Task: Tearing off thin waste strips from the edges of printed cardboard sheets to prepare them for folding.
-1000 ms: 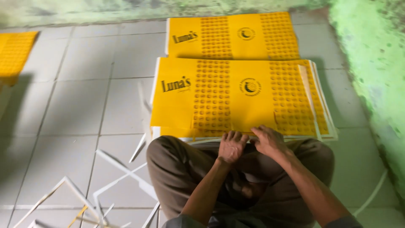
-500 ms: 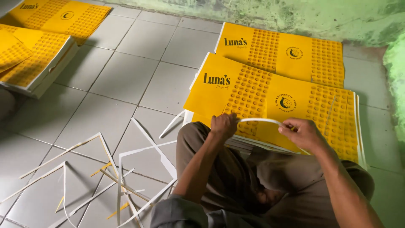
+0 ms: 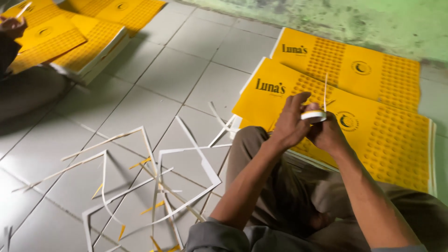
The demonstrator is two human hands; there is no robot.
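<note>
My left hand point(image 3: 288, 123) and my right hand point(image 3: 325, 133) meet above my knee, both pinching a thin white paper strip point(image 3: 313, 115) that is wound into a small loop, with one loose end standing straight up. Just beyond the hands lies a stack of yellow printed sheets point(image 3: 373, 135) on the tiled floor, and a second stack of yellow sheets point(image 3: 368, 70) sits behind it by the green wall.
White and yellow paper trimmings point(image 3: 154, 186) lie scattered over the grey tiles at lower left. Another pile of yellow sheets point(image 3: 88, 42) stands at upper left, where another person's hand point(image 3: 11, 25) shows at the frame edge. My brown trouser legs fill the lower right.
The hands lifted a white strip off the front stack's near edge, then came together and coiled it into a loop. The view swung left, showing more trimmings and the far pile.
</note>
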